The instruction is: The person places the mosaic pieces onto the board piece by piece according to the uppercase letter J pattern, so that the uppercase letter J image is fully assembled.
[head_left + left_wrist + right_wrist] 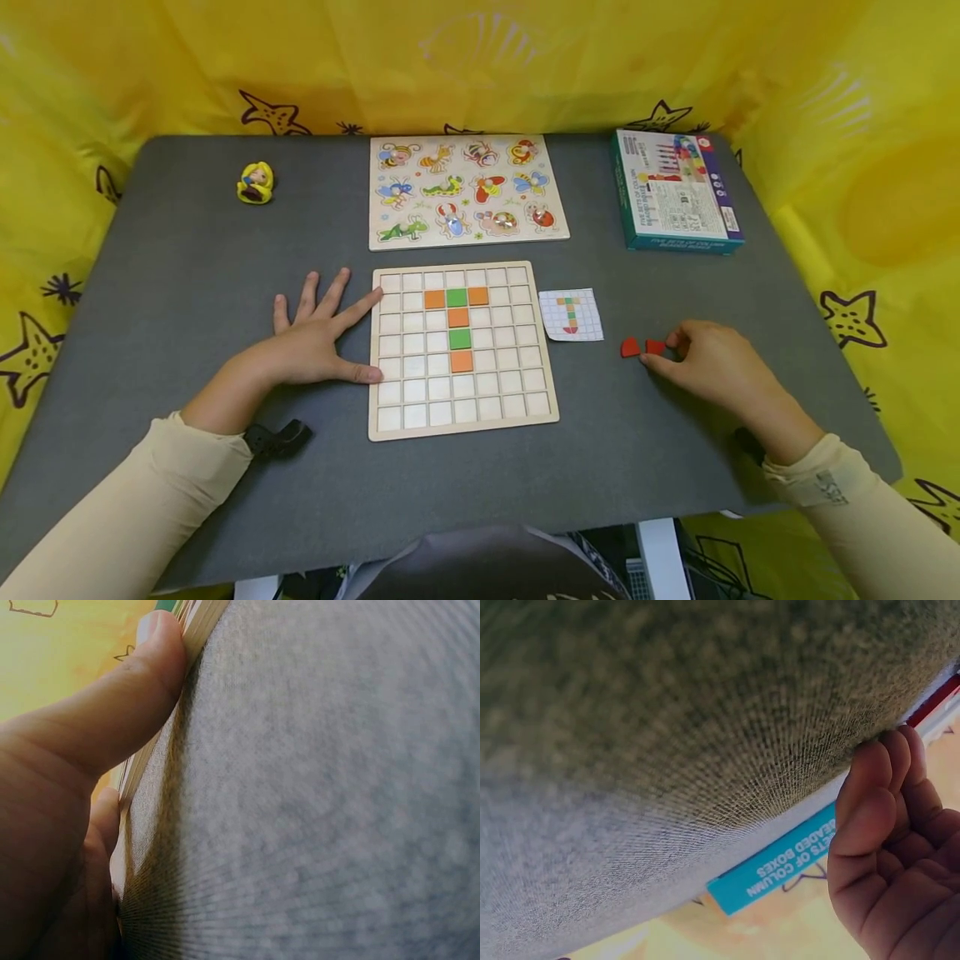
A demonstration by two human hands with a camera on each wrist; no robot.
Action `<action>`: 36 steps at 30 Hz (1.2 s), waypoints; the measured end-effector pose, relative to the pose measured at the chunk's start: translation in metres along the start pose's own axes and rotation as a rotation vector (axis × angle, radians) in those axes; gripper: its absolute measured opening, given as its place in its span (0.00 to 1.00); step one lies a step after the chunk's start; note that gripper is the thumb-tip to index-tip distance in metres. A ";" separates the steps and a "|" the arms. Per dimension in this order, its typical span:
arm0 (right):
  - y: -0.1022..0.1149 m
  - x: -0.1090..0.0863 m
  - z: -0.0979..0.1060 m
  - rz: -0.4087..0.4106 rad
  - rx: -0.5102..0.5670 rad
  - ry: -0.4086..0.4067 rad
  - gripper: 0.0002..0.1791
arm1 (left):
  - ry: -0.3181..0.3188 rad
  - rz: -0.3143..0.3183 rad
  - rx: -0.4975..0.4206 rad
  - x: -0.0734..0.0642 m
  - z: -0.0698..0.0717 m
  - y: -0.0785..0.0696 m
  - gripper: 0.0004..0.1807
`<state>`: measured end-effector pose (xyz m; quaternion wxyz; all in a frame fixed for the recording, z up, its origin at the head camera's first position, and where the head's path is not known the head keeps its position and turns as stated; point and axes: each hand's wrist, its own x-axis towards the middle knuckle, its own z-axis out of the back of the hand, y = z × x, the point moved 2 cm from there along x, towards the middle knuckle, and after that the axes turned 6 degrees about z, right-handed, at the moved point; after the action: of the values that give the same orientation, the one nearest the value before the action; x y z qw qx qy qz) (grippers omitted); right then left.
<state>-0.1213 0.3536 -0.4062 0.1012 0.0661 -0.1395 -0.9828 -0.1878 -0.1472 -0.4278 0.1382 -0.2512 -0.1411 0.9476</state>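
Observation:
A wooden grid board [465,435] with white squares lies in the middle of the table. Orange tiles [458,317] and green tiles [460,339] form a T on it. My left hand [311,346] is spread flat on the table, its thumb and index finger touching the board's left edge; the left wrist view shows the thumb against that edge. On the right, my right hand [712,362] pinches a small red piece [655,347] on the table between thumb and fingers. Beside it lies another red piece [630,347] with a rounded side. A paper card [588,317] shows a T pattern with a red base.
Behind the board lies an insect puzzle board [465,237]. A teal box [678,196] is at the back right, and a yellow figurine [256,183] stands at the back left. Yellow cloth [480,67] hangs around the grey table [315,517].

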 end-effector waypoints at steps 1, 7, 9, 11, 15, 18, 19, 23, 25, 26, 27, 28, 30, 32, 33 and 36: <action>0.000 0.000 0.000 0.002 0.001 -0.006 0.26 | -0.001 0.002 0.000 0.000 0.000 0.000 0.66; 0.000 -0.002 0.002 0.017 0.023 -0.070 0.23 | -0.003 0.008 -0.002 -0.001 0.002 -0.001 0.66; -0.001 -0.002 0.002 0.022 0.034 -0.092 0.23 | -0.001 0.008 -0.003 -0.002 0.002 -0.001 0.66; -0.001 -0.003 0.001 0.020 0.047 -0.106 0.23 | 0.002 0.009 -0.003 -0.003 0.002 0.000 0.66; -0.002 -0.002 -0.001 0.004 0.075 -0.109 0.23 | 0.005 0.012 0.003 -0.004 0.000 0.002 0.67; -0.005 -0.002 -0.001 -0.025 0.111 -0.090 0.25 | 0.009 0.012 0.000 -0.005 -0.002 0.003 0.67; -0.006 -0.001 -0.001 -0.034 0.129 -0.083 0.25 | 0.009 0.012 -0.002 -0.005 -0.002 0.003 0.67; -0.007 -0.001 0.004 -0.057 0.190 -0.085 0.28 | 0.005 0.012 -0.009 -0.007 -0.003 0.003 0.66; 0.002 0.000 0.009 -0.037 0.203 -0.098 0.27 | -0.001 0.011 -0.009 -0.006 -0.003 0.003 0.66; 0.010 0.001 0.011 -0.023 0.200 -0.109 0.26 | -0.003 0.010 -0.007 -0.006 -0.002 0.003 0.66; 0.019 0.003 0.012 0.010 0.200 -0.125 0.25 | -0.005 0.007 -0.004 -0.005 -0.002 0.002 0.65; 0.030 0.005 0.013 0.049 0.196 -0.139 0.24 | -0.007 0.004 -0.002 -0.004 -0.002 0.002 0.65; 0.056 0.011 0.011 0.136 0.188 -0.162 0.22 | -0.010 0.001 0.000 -0.002 -0.001 0.002 0.65; 0.084 0.018 0.004 0.227 0.200 -0.176 0.19 | -0.010 0.004 0.005 0.000 -0.001 0.002 0.65; 0.098 0.021 0.000 0.271 0.200 -0.172 0.19 | -0.010 0.006 0.008 0.000 -0.001 0.002 0.65; 0.138 0.030 -0.014 0.334 0.195 -0.116 0.18 | -0.004 0.008 0.013 0.002 -0.001 0.001 0.65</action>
<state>-0.1233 0.2138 -0.3831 0.2475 -0.0049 -0.2488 -0.9364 -0.1888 -0.1473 -0.4299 0.1359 -0.2492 -0.1343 0.9494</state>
